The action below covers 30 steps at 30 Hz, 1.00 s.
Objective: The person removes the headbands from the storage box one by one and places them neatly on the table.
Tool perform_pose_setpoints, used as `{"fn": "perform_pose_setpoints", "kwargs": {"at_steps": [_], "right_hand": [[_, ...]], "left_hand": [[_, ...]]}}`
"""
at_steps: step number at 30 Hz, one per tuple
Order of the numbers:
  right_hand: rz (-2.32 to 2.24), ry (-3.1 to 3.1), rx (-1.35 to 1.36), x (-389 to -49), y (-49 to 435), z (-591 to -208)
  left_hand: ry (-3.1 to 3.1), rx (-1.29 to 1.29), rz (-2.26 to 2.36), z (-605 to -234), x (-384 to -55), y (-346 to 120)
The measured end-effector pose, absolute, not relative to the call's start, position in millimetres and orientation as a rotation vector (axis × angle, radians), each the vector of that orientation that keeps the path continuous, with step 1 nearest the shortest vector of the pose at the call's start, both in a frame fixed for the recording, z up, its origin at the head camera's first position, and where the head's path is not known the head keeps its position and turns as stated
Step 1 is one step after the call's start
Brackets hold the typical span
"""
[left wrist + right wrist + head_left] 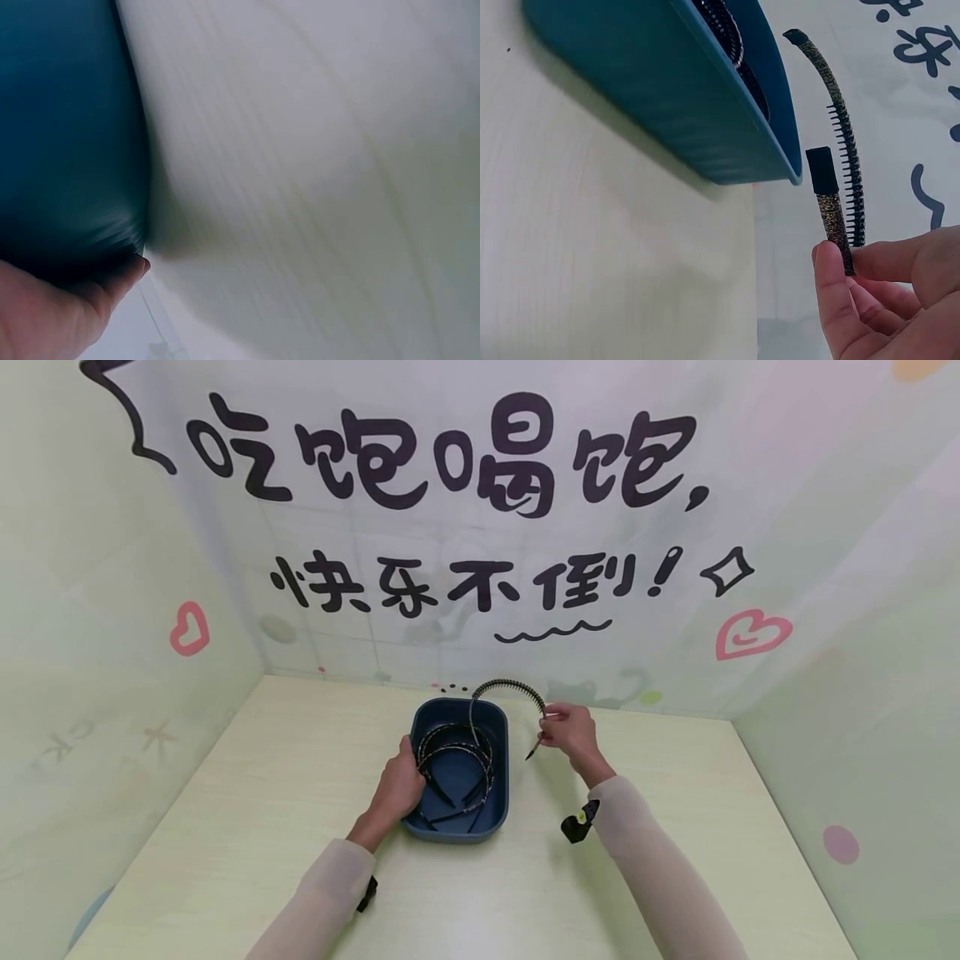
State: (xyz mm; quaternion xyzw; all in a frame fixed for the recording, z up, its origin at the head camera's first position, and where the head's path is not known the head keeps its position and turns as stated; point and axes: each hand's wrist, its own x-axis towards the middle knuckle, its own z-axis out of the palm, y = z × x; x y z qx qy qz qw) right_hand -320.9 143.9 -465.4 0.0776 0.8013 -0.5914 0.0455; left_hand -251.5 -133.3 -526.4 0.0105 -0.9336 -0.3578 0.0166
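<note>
My right hand (572, 735) pinches one leg of a thin dark headband (510, 682) between thumb and fingers. Its arch rises above the right rim of a blue plastic bin (456, 837), and the far leg reaches over the bin. Seen from the right wrist, the headband (845, 124) has small comb teeth inside its curve, gold-speckled legs and black tips. Several similar dark headbands (486, 777) lie overlapping inside the bin. On the left, my left hand (397, 785) grips the bin's side wall, thumb at the rim. The left wrist view shows fingers against the outer wall of the bin (67, 135).
The bin stands on a pale wooden table (300, 760), near its back edge. A printed fabric wall (420, 652) with large dark lettering rises right behind, and side walls enclose the table left and right. A black wrist device (580, 823) hangs beside the right sleeve.
</note>
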Motion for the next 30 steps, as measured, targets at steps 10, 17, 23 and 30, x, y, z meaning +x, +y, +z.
{"fn": "perform_pose_setpoints", "kwargs": {"at_steps": [10,17,23,30], "right_hand": [[-1.813,2.439,0.304,-324.3,165.1,-467.4],[-1.779,2.454,0.334,-325.2,181.2,-471.2],[-1.783,2.46,0.375,-327.2,191.9,-475.3],[-1.777,2.455,0.402,-327.5,203.7,-479.3]], "left_hand": [[-2.896,0.029,-1.108,-527.8,-252.3,-132.9],[-2.871,0.01,-1.093,-528.0,-252.0,-133.2],[-2.871,0.016,-1.104,-527.7,-251.5,-132.6],[-2.877,0.026,-1.102,-527.4,-252.0,-133.1]]}}
